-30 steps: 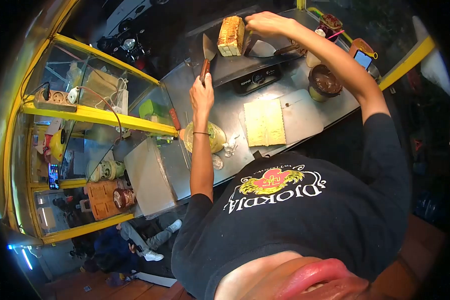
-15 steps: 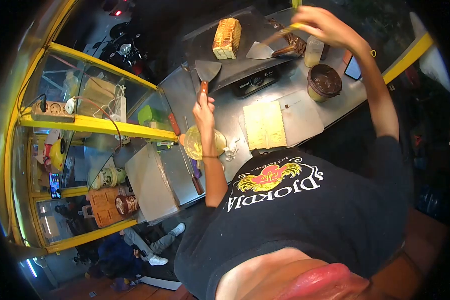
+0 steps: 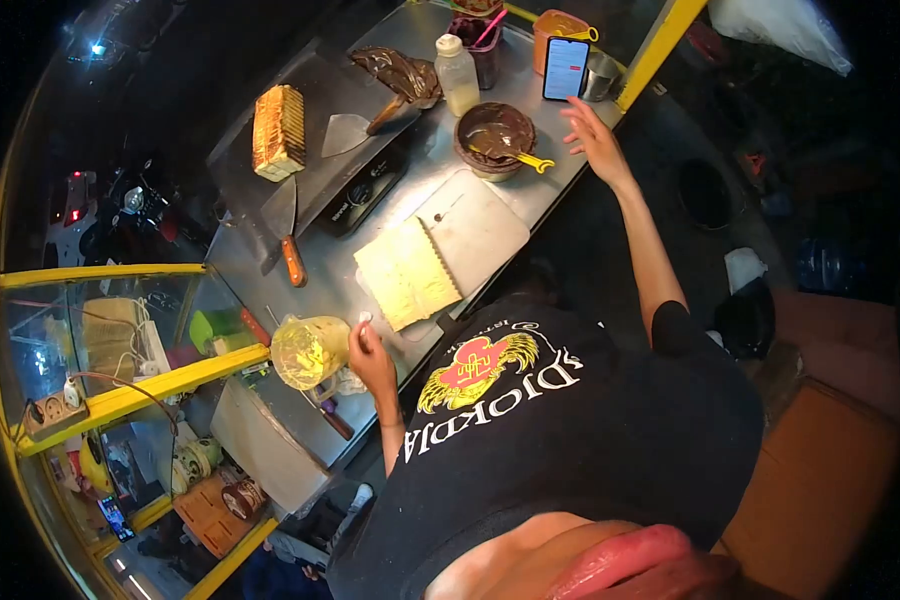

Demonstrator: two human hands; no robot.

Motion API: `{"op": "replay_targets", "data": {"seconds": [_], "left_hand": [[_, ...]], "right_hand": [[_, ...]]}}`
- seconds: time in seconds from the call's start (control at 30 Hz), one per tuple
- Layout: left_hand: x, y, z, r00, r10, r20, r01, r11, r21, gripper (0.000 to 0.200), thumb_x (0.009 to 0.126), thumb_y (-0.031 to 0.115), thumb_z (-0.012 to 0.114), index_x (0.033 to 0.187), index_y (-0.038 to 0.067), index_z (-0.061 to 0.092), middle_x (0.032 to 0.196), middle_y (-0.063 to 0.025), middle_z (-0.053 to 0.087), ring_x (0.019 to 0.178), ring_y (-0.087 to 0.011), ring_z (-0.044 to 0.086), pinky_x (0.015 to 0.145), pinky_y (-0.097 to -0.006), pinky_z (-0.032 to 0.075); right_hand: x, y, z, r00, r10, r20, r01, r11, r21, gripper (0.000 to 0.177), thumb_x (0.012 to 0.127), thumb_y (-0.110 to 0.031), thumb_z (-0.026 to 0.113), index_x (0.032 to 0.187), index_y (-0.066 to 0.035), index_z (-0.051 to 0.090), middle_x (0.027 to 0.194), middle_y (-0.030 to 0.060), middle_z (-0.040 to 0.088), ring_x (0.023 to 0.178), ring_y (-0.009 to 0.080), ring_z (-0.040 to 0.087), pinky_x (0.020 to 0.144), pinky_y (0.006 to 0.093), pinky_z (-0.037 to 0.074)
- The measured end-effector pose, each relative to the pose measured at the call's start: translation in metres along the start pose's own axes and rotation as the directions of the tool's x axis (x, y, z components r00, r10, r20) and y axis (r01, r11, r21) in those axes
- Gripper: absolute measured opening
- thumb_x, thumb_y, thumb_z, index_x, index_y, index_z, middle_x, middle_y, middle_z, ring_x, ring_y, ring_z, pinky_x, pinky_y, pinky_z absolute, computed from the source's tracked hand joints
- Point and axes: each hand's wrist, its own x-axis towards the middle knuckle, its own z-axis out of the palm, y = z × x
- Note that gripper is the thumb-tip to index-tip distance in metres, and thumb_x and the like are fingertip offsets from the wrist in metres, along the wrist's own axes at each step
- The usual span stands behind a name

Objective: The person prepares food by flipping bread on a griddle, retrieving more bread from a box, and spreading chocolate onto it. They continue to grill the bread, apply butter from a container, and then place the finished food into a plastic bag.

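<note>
My left hand [image 3: 372, 362] is closed beside the clear plastic tub [image 3: 311, 352] with yellow smears; a small white bit shows at the fingertips, too small to name. My right hand [image 3: 594, 142] is open, fingers stretched toward the upright phone [image 3: 567, 68]. A wooden-handled scraper [image 3: 288, 236] lies by the griddle [image 3: 232, 158]. The chocolate pot [image 3: 497, 125] holds a yellow-handled utensil [image 3: 526, 160]. A flat, pale yellow bread slab [image 3: 408, 272] lies on the white board [image 3: 478, 222]. On the griddle stands a toasted bread block [image 3: 278, 132].
A second scraper [image 3: 346, 134] and a chocolate-smeared bag [image 3: 398, 74] lie on the griddle's right. A bottle [image 3: 457, 76], an orange tub [image 3: 558, 40] and a metal cup [image 3: 600, 76] stand toward the back. A yellow-framed glass case [image 3: 135, 375] borders the left.
My left hand has let go of the scraper and moved back beside the tub. My right hand has left the yellow-handled utensil in the chocolate pot and moved near the phone. The view has shifted.
</note>
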Motion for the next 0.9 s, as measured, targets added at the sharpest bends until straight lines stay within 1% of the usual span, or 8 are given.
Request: {"op": "replay_targets", "data": {"seconds": [0.07, 0.13, 0.17, 0.3, 0.47, 0.6, 0.73, 0.9], "left_hand": [[-0.034, -0.012, -0.018, 0.981, 0.196, -0.008, -0.178, 0.905, 0.387, 0.025, 0.091, 0.010, 0.059, 0.114, 0.000, 0.060, 0.103, -0.0133, 0.061, 0.088, -0.0253, 0.059, 0.080, -0.0342, 0.049], [-0.054, -0.029, -0.034, 0.970, 0.232, -0.072, -0.172, 0.867, 0.468, 0.028, 0.091, 0.011, 0.059, 0.117, 0.001, 0.059, 0.112, -0.0170, 0.058, 0.098, -0.0300, 0.057, 0.086, -0.0378, 0.046], [-0.058, -0.037, -0.038, 0.952, 0.275, -0.138, -0.159, 0.823, 0.546, 0.031, 0.090, 0.012, 0.059, 0.119, 0.001, 0.058, 0.122, -0.0207, 0.055, 0.108, -0.0346, 0.054, 0.093, -0.0414, 0.043], [-0.057, -0.049, -0.026, 0.965, 0.246, -0.088, -0.139, 0.770, 0.623, 0.040, 0.091, 0.020, 0.060, 0.126, 0.003, 0.055, 0.127, -0.0246, 0.051, 0.116, -0.0415, 0.048, 0.100, -0.0491, 0.036], [-0.050, -0.064, -0.008, 0.956, 0.207, -0.208, -0.006, 0.722, 0.692, 0.038, 0.090, 0.018, 0.059, 0.123, 0.001, 0.057, 0.124, -0.0254, 0.052, 0.113, -0.0419, 0.049, 0.098, -0.0493, 0.037], [-0.047, -0.064, -0.008, 0.899, 0.179, -0.400, 0.110, 0.792, 0.600, 0.038, 0.084, 0.011, 0.055, 0.121, 0.000, 0.058, 0.118, -0.0237, 0.055, 0.111, -0.0389, 0.052, 0.096, -0.0450, 0.040], [-0.043, -0.054, -0.002, 0.772, 0.276, -0.573, 0.254, 0.692, 0.676, 0.041, 0.081, 0.010, 0.057, 0.121, 0.000, 0.056, 0.116, -0.0224, 0.055, 0.110, -0.0390, 0.052, 0.096, -0.0455, 0.039], [-0.039, -0.094, 0.005, 0.694, 0.128, -0.709, 0.364, 0.786, 0.499, 0.042, 0.081, 0.012, 0.059, 0.119, -0.004, 0.052, 0.115, -0.0244, 0.056, 0.109, -0.0407, 0.052, 0.095, -0.0471, 0.039]], "right_hand": [[0.017, 0.023, -0.013, 0.996, 0.052, -0.074, -0.058, 0.994, -0.088, 0.061, 0.096, -0.018, 0.056, 0.149, -0.010, 0.028, 0.141, 0.0101, 0.047, 0.109, 0.0212, 0.058, 0.094, 0.0339, 0.045], [0.043, 0.081, -0.025, 0.880, -0.461, 0.114, 0.412, 0.623, -0.665, 0.060, 0.094, -0.015, 0.055, 0.148, -0.008, 0.029, 0.151, 0.0159, 0.033, 0.114, 0.0322, 0.056, 0.096, 0.0400, 0.044], [0.046, 0.081, -0.029, 0.931, -0.319, 0.179, 0.354, 0.667, -0.656, 0.064, 0.091, -0.011, 0.055, 0.149, -0.010, 0.026, 0.155, 0.0152, 0.023, 0.125, 0.0397, 0.046, 0.101, 0.0457, 0.041], [0.060, 0.094, -0.048, 0.955, -0.126, 0.270, 0.288, 0.626, -0.725, 0.067, 0.089, -0.010, 0.055, 0.149, -0.011, 0.025, 0.156, 0.0121, 0.023, 0.127, 0.0393, 0.045, 0.102, 0.0453, 0.042], [0.087, 0.097, -0.074, 0.900, -0.274, 0.339, 0.434, 0.500, -0.749, 0.072, 0.086, -0.007, 0.057, 0.150, -0.014, 0.023, 0.157, 0.0090, 0.019, 0.127, 0.0372, 0.045, 0.101, 0.0468, 0.043], [0.088, 0.088, -0.081, 0.912, -0.265, 0.313, 0.410, 0.593, -0.693, 0.071, 0.087, -0.006, 0.056, 0.150, -0.015, 0.024, 0.157, 0.0083, 0.019, 0.128, 0.0365, 0.045, 0.100, 0.0485, 0.044], [0.092, 0.095, -0.083, 0.876, -0.185, 0.445, 0.473, 0.506, -0.722, 0.073, 0.085, -0.003, 0.055, 0.150, -0.015, 0.024, 0.158, 0.0057, 0.019, 0.123, 0.0377, 0.048, 0.097, 0.0476, 0.046], [0.094, 0.087, -0.091, 0.885, -0.239, 0.400, 0.463, 0.549, -0.696, 0.074, 0.084, -0.003, 0.055, 0.150, -0.015, 0.024, 0.158, 0.0036, 0.017, 0.118, 0.0383, 0.051, 0.096, 0.0467, 0.047]]}}
